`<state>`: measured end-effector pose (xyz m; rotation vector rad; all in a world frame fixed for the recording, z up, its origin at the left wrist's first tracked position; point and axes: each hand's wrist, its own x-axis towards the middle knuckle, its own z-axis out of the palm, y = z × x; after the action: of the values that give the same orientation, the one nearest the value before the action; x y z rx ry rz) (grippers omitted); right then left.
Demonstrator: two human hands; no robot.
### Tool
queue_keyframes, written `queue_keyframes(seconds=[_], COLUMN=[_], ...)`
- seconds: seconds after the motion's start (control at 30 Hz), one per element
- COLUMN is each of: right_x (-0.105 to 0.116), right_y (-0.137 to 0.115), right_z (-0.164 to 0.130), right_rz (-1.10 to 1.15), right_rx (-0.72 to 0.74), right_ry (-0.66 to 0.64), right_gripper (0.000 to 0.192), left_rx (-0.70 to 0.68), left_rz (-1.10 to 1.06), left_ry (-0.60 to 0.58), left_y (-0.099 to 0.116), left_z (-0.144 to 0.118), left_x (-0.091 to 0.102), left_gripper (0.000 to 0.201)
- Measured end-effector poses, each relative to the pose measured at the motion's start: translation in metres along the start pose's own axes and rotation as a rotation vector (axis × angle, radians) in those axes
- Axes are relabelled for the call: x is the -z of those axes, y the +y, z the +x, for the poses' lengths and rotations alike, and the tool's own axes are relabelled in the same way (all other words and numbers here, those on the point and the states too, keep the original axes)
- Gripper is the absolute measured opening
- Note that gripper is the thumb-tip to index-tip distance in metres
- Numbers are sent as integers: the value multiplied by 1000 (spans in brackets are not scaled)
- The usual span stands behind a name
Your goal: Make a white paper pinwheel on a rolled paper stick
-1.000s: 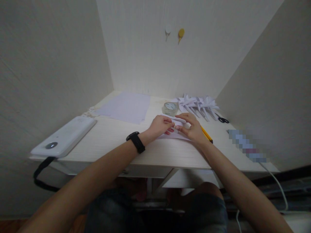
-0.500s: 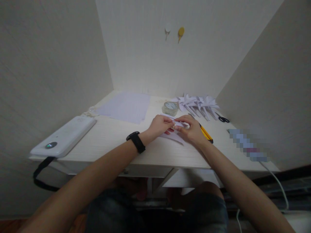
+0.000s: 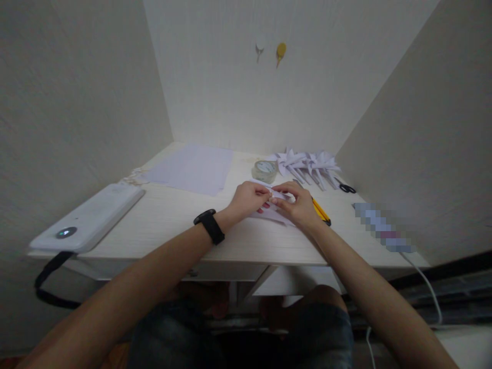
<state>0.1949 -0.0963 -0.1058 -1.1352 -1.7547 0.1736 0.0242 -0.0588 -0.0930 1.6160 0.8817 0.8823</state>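
Observation:
Both my hands meet over a piece of white paper [image 3: 272, 216] near the middle of the table. My left hand [image 3: 251, 198], with a black watch on its wrist, is closed, its fingertips pinching the paper. Opposite it, my right hand [image 3: 294, 202] curls thumb and fingers round a rolled or folded part of the paper. The fingertips of the two hands nearly touch, and they hide the exact fold. Right beside my right hand lies a yellow box cutter [image 3: 320, 210]. A roll of clear tape [image 3: 264, 171] sits just behind the hands.
Several white paper pinwheels [image 3: 307, 164] lie at the back right, with black-handled scissors [image 3: 347, 188] beside them. A stack of white paper [image 3: 192, 169] rests at the back left. A white device with a black strap [image 3: 90, 215] stands at the left edge. A blurred-out item [image 3: 382, 228] lies right.
The whole view has shifted slightly, so everything appears a little further left. My hands keep their hold on the paper, with hardly any change in the fingers.

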Motion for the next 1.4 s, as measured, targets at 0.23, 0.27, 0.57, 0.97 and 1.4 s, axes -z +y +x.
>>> queue_keyframes(seconds=[0.23,0.27,0.57,0.97,1.4], right_x=[2,2,-1,13,23], right_y=[2,3,0,12,8], right_z=[1,1,0,7,8], right_rz=[66,86,185,446,603], right_rx=[-96,-113,-131,-333,-419], right_ry=[-29,-27,-21,-40,-194], right_gripper=[34,37,16,28,29], left_rx=[-87,-98,-120,-74,-251], left_rz=[93,105,129,241,623], left_ry=[-22,-26,-62,23,212], left_y=[-6,-7,-9,-9,-5], left_z=[3,3,3,7,13], left_x=[2,2,2,6,19], left_gripper=[11,12,15,15,23])
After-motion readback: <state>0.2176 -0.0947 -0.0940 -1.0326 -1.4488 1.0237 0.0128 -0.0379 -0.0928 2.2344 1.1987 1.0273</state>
